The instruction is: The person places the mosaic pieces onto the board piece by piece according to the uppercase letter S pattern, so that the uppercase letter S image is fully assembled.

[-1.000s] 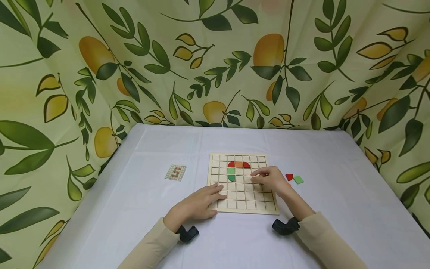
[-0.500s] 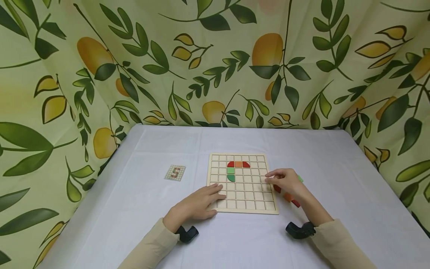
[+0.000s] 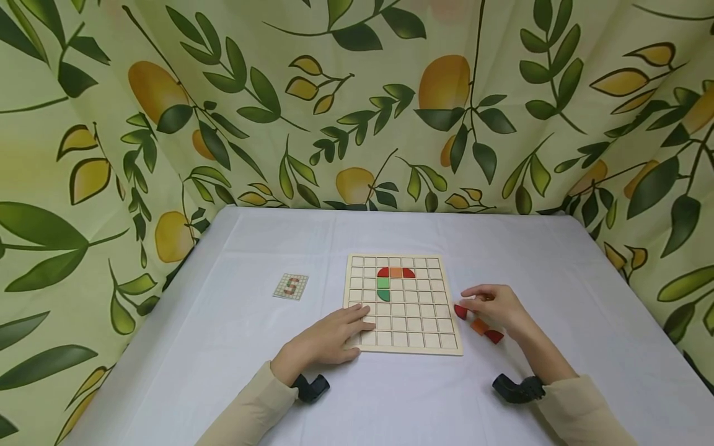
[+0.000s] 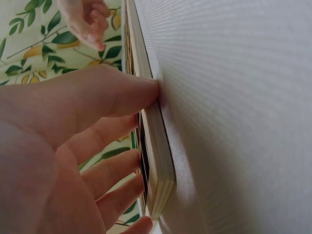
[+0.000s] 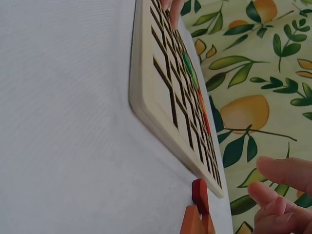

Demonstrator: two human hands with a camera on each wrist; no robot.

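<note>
My left hand [image 3: 329,334] rests on the near left corner of a wooden grid board [image 3: 415,325], fingers spread and straight. In the left wrist view the thumb [image 4: 131,92] lies against the board's edge. Red, orange and green tiles form a curved shape in the upper grid, with an orange square [image 3: 395,272] at its top. My right hand [image 3: 499,306] hovers right of the board, thumb and forefinger apart with nothing seen between them. Under and beside it lie a red quarter-round tile [image 3: 460,312], an orange tile [image 3: 479,327] and another red tile [image 3: 494,336].
A small pattern card [image 3: 290,287] with an S shape lies left of the board on the white tablecloth [image 3: 390,396]. Behind the table hangs a leaf-and-fruit curtain [image 3: 357,124]. Black wrist cameras [image 3: 519,390] sit at both cuffs.
My right hand has moved from above the board rightward to the loose tiles, uncovering red and orange ones and now covering the green one. My left hand has stayed put.
</note>
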